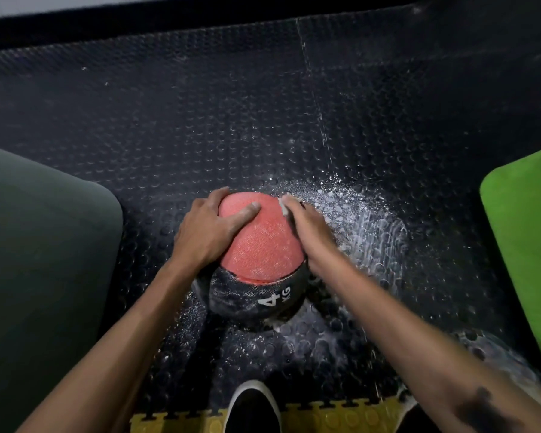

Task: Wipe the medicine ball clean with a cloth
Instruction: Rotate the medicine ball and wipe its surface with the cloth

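A red and black medicine ball (261,245) marked "4 KG" rests on the black studded floor mat (200,120). My left hand (211,228) lies spread over the ball's upper left side, thumb across the red panel. My right hand (308,228) presses against the ball's right side, fingers closed around a small white cloth (284,205), of which only a bit shows beyond the fingertips. White dust or flakes (356,220) are scattered on the mat to the right of the ball.
A dark grey mat (38,260) lies at the left and a bright green mat (525,245) at the right. A black shoe with a white rim (252,407) stands on yellow floor tiles (325,417) at the bottom. A dark wall base (169,20) runs along the far edge.
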